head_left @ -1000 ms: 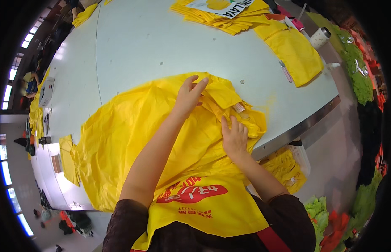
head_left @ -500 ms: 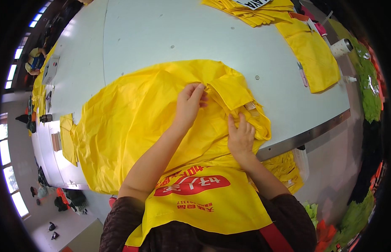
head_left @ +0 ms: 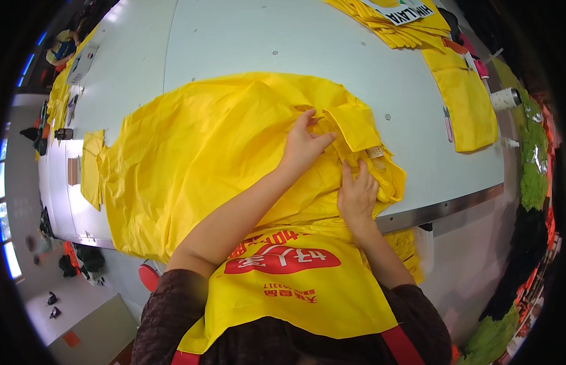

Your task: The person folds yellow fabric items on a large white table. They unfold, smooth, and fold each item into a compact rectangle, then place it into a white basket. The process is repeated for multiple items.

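A large, crumpled bright yellow garment (head_left: 192,140) is spread over the table in front of me, its folded collar (head_left: 353,129) and small white label (head_left: 375,152) toward the right end. My left hand (head_left: 304,149) is at the neck opening beside the collar, thumb and index finger apart over the fabric. Just below the collar, my right hand (head_left: 357,194) rests on the cloth with its fingers stretched toward the label. I see no fabric clearly pinched in either hand.
The white table (head_left: 234,36) has a metal front edge (head_left: 441,208). Far right hold a stack of folded yellow cloth (head_left: 392,27), a folded yellow piece (head_left: 462,100), snips (head_left: 448,125) and a white thread cone (head_left: 505,99). A person (head_left: 63,47) is at far left.
My left thumb and index finger have spread from a pinch at the collar's edge. My right hand stays below the collar, and the whole view has shifted slightly.
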Tool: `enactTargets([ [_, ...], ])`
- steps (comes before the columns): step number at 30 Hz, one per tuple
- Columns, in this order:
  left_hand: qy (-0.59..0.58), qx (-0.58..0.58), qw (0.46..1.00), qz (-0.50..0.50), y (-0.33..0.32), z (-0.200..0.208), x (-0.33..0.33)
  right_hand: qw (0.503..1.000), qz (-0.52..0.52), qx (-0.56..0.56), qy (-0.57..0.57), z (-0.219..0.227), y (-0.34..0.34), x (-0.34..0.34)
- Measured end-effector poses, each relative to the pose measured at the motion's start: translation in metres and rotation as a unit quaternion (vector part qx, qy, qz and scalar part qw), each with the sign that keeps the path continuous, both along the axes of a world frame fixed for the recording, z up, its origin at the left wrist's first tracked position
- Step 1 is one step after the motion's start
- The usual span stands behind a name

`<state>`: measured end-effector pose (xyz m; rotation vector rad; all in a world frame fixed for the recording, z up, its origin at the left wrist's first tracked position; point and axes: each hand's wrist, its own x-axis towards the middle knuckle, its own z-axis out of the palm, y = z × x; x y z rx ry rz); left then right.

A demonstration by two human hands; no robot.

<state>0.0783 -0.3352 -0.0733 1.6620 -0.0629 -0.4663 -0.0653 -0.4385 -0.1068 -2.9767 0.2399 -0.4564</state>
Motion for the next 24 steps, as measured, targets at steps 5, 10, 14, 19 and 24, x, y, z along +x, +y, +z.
enactTargets([
  [5, -0.145, 0.089, 0.982, -0.084, 0.005, -0.022, 0.012, 0.998, 0.022, 0.056, 0.021, 0.011, -0.005, 0.001],
  [10, -0.017, -0.011, 0.997, -0.077, 0.022, -0.016, 0.009, 0.971, 0.005, 0.225, 0.075, 0.046, -0.025, 0.019],
  [14, -0.004, -0.02, 0.995, -0.102, 0.034, -0.01, -0.001, 0.978, 0.021, 0.205, 0.042, 0.057, -0.039, 0.051],
  [19, -0.065, 0.064, 0.983, -0.162, 0.045, -0.005, -0.015, 0.968, -0.007, 0.247, 0.037, 0.054, -0.046, 0.085],
  [24, -0.099, 0.083, 0.977, -0.172, 0.044, -0.009, -0.015, 0.972, -0.1, 0.204, 0.053, 0.053, -0.047, 0.113],
])
